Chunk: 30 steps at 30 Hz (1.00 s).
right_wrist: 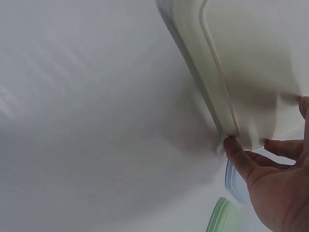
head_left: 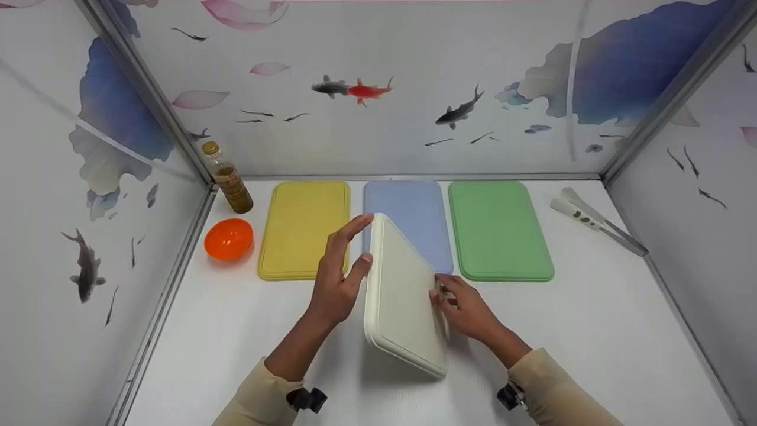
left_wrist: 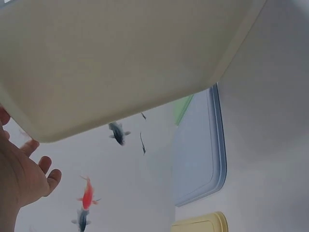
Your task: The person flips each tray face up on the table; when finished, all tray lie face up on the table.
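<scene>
A cream cutting board (head_left: 408,296) is tilted steeply in front of me, its left long edge raised. My left hand (head_left: 336,290) touches that edge near the far corner, thumb and forefinger stretched out; in the left wrist view its other fingers (left_wrist: 54,178) stand off the board. At the far right corner, my right hand (head_left: 470,310) pinches the board low over the table. In the right wrist view the right thumb (right_wrist: 234,147) lies on the corner. Behind it lie a yellow board (head_left: 304,231), a blue board (head_left: 408,204) and a green board (head_left: 500,231), side by side.
An orange bowl (head_left: 229,239) stands on the white table (head_left: 248,355) at the left, with an oil bottle (head_left: 232,183) behind it. Tongs (head_left: 597,222) lie at the far right. Printed walls (head_left: 378,136) enclose the table at the back and both sides.
</scene>
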Each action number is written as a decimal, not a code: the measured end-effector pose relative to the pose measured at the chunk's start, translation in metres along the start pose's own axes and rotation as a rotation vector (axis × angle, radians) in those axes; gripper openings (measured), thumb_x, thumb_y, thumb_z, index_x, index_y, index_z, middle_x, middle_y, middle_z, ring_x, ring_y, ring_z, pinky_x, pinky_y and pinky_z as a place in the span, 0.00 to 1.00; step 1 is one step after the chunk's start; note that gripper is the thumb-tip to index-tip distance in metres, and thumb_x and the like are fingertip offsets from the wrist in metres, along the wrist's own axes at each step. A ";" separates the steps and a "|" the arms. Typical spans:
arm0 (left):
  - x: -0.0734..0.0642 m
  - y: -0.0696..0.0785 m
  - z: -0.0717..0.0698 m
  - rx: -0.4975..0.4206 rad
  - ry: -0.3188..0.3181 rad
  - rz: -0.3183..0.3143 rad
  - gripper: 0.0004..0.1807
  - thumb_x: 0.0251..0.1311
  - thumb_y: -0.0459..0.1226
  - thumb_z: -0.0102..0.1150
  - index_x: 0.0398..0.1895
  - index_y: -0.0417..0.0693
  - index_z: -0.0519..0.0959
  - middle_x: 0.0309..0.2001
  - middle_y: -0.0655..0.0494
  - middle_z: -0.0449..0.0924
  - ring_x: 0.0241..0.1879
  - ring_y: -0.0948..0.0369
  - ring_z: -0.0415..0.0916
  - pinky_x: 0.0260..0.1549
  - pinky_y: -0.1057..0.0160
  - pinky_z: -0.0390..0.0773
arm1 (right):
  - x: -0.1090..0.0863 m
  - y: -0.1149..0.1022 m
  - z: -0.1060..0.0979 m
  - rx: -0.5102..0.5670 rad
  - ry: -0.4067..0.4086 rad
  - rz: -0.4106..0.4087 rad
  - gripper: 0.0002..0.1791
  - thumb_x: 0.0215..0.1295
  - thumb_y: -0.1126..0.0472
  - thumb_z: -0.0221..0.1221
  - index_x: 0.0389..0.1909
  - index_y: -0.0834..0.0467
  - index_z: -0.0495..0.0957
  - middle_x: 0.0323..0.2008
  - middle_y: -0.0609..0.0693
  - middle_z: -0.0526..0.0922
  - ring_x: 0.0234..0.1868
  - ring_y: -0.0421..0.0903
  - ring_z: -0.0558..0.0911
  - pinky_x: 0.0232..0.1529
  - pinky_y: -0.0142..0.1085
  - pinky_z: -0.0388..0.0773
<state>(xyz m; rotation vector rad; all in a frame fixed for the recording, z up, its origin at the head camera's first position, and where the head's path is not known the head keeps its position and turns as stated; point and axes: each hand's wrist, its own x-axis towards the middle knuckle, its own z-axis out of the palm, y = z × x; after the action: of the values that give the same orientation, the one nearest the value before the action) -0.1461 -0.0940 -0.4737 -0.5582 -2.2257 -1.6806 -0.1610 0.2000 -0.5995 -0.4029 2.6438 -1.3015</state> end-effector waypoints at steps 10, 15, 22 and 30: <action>0.008 0.010 0.010 0.049 -0.030 0.043 0.32 0.80 0.41 0.54 0.84 0.57 0.67 0.81 0.57 0.71 0.79 0.53 0.66 0.79 0.34 0.65 | 0.004 0.000 -0.003 0.059 -0.046 -0.051 0.33 0.89 0.52 0.54 0.82 0.70 0.65 0.77 0.72 0.72 0.73 0.70 0.79 0.68 0.61 0.82; 0.009 0.014 0.015 0.060 -0.044 0.040 0.32 0.80 0.42 0.54 0.84 0.58 0.67 0.80 0.56 0.70 0.78 0.53 0.66 0.77 0.34 0.70 | 0.002 0.000 -0.001 0.067 -0.050 -0.029 0.33 0.89 0.51 0.53 0.82 0.67 0.66 0.78 0.70 0.72 0.74 0.69 0.79 0.69 0.63 0.81; 0.011 0.017 0.021 0.073 -0.046 0.066 0.31 0.80 0.41 0.54 0.84 0.59 0.67 0.80 0.57 0.71 0.78 0.54 0.65 0.77 0.34 0.70 | 0.001 0.000 0.000 0.104 -0.069 -0.037 0.33 0.90 0.51 0.51 0.84 0.66 0.65 0.80 0.70 0.70 0.73 0.68 0.79 0.69 0.64 0.80; 0.013 0.022 0.028 0.070 -0.039 0.082 0.31 0.80 0.41 0.55 0.84 0.58 0.67 0.82 0.59 0.70 0.78 0.55 0.65 0.78 0.35 0.68 | 0.001 -0.003 0.000 0.160 -0.071 -0.031 0.32 0.90 0.51 0.51 0.84 0.63 0.65 0.80 0.67 0.70 0.73 0.67 0.80 0.69 0.63 0.80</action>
<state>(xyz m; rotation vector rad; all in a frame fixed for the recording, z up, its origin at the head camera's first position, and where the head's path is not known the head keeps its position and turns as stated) -0.1477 -0.0601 -0.4566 -0.6602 -2.2470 -1.5582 -0.1614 0.1980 -0.5976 -0.4591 2.4630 -1.4672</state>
